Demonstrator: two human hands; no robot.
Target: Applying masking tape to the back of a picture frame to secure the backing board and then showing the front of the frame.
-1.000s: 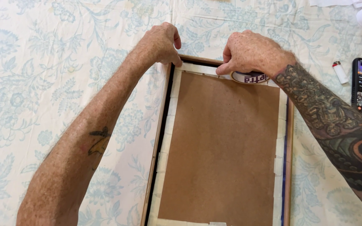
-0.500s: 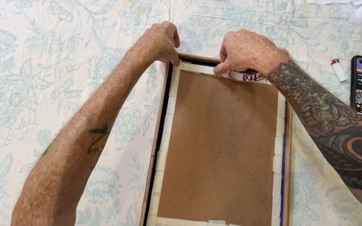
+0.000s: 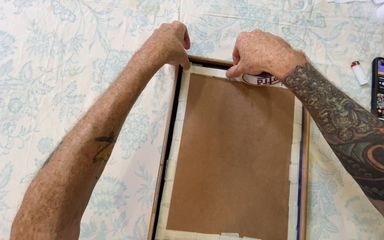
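Right hand [image 3: 263, 55] grips the tape roll [image 3: 261, 80], its strip running leftward along the frame [image 3: 305, 146] top to left hand [image 3: 172, 42], pressing the corner.

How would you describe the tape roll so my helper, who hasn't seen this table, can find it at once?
On the floral cloth lies a wooden picture frame, back up, with a brown backing board. At the frame's far edge, under the right hand, sits the tape roll. It is the only round thing there: a pale ring with dark print on its side, unlike the flat tape strips bordering the board.
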